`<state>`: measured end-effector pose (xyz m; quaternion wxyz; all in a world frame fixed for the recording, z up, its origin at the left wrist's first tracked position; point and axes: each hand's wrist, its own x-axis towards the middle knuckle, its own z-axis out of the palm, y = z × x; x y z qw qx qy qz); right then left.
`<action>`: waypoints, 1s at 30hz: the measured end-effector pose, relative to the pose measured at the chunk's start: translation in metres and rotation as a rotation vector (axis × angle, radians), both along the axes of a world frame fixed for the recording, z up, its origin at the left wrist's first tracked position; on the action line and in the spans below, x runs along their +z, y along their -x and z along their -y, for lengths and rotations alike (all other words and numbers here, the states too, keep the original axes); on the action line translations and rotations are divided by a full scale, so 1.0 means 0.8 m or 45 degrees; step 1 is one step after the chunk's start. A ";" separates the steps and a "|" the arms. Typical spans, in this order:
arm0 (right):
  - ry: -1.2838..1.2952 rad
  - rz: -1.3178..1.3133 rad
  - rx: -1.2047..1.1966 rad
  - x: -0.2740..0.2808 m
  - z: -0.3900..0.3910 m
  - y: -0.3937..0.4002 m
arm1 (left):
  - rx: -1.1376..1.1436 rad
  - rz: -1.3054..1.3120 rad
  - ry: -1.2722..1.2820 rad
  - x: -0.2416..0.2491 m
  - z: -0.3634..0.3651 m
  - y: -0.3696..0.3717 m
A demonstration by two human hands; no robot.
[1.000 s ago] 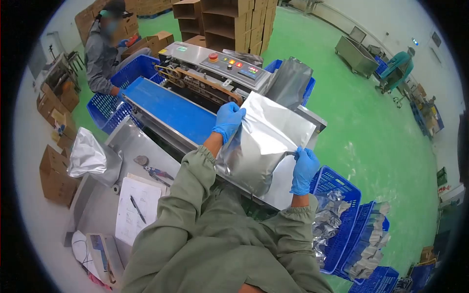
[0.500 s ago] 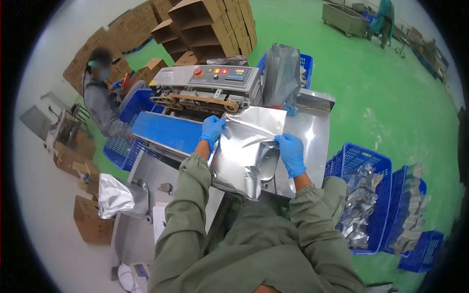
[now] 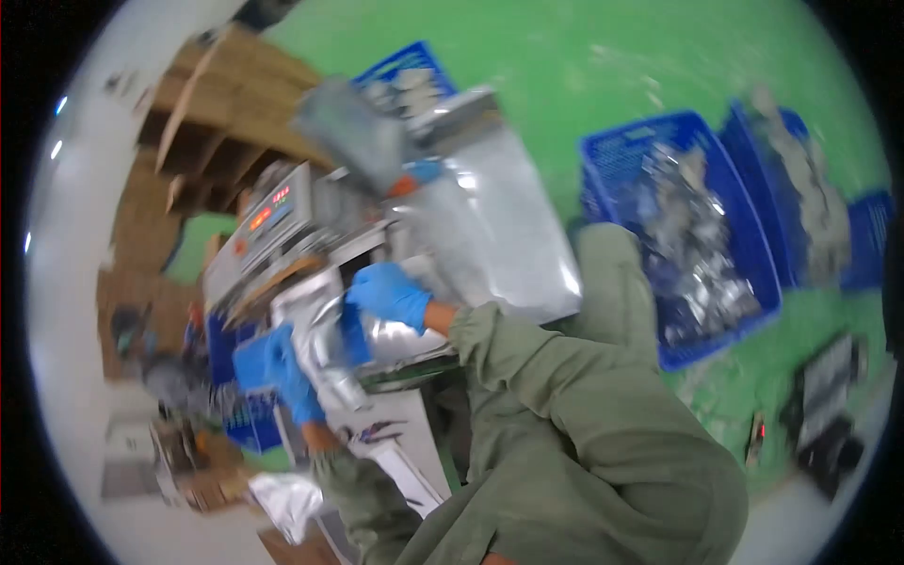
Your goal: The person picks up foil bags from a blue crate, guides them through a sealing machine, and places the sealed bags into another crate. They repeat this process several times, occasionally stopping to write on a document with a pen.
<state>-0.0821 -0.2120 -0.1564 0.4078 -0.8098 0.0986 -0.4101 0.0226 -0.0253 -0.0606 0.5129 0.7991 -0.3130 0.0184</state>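
Foil bag (image 3: 325, 344) — silver, crinkled, glossy; lies on the blue belt (image 3: 250, 363) at the mouth of the sealer (image 3: 273, 226), between the two gloved hands. The view is tilted and blurred, so fine detail is lost.

Left hand (image 3: 287, 377): blue glove, on the bag's far end by the belt; whether it pinches or presses flat cannot be told.

Right hand (image 3: 388, 294): blue glove, fingers curled down on the bag's near edge, apparently gripping it.

Progress, as judged: the bag is laid at the feed and seems not yet drawn through the sealer; feeding and sealing remain.

Sealer: grey metal box, lit red display and buttons on top.
Steel tray (image 3: 508, 226): smooth, shiny, flat sheet beside the sealer.
Crate (image 3: 744, 226): blue plastic lattice on a green floor, heaped with crumpled silver bags.
Cartons (image 3: 226, 104): brown cardboard, stacked behind.
Sleeves: olive cloth, elastic cuffs.
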 end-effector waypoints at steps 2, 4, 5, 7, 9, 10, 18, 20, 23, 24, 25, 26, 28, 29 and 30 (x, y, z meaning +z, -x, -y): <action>-0.454 0.079 -0.054 0.044 0.034 0.091 | -0.076 0.316 -0.127 0.025 0.016 0.073; -0.339 0.107 -0.330 0.020 0.100 0.155 | 0.115 0.099 -0.096 0.016 0.020 0.103; -0.171 0.094 -0.502 -0.003 0.145 0.192 | 0.148 0.155 -0.066 0.006 0.023 0.111; 0.269 -0.553 -1.002 -0.083 0.248 0.277 | 0.173 0.094 -0.004 -0.009 0.040 0.131; -0.069 -1.039 -1.258 -0.133 0.295 0.389 | 0.122 0.069 0.037 -0.018 0.053 0.139; -0.936 -0.716 -1.476 -0.167 0.307 0.424 | 0.091 0.134 -0.010 -0.020 0.062 0.146; -1.539 -0.682 -1.467 -0.379 0.310 0.451 | -0.130 0.080 -0.119 -0.019 0.115 0.188; -0.981 -1.079 -1.588 -0.372 0.313 0.449 | -0.180 0.081 -0.056 -0.016 0.116 0.196; -0.330 -1.256 -1.233 -0.303 0.336 0.468 | -0.250 0.111 -0.081 -0.019 0.099 0.192; -0.302 -1.255 -1.262 -0.280 0.345 0.474 | -0.261 0.097 -0.047 -0.020 0.095 0.191; -0.142 -1.298 -1.145 -0.255 0.353 0.479 | -0.254 0.076 -0.012 -0.022 0.090 0.191; 0.019 -1.344 -1.021 -0.231 0.359 0.483 | -0.243 0.050 0.022 -0.024 0.086 0.193; 0.144 -1.337 -0.996 -0.109 0.338 0.475 | -0.220 -0.036 0.091 -0.028 0.084 0.198; 0.243 -1.318 -0.947 -0.046 0.323 0.469 | -0.278 -0.054 0.068 -0.033 0.082 0.195; 0.430 -1.188 -0.973 -0.008 0.312 0.463 | -0.328 -0.069 0.050 -0.040 0.081 0.195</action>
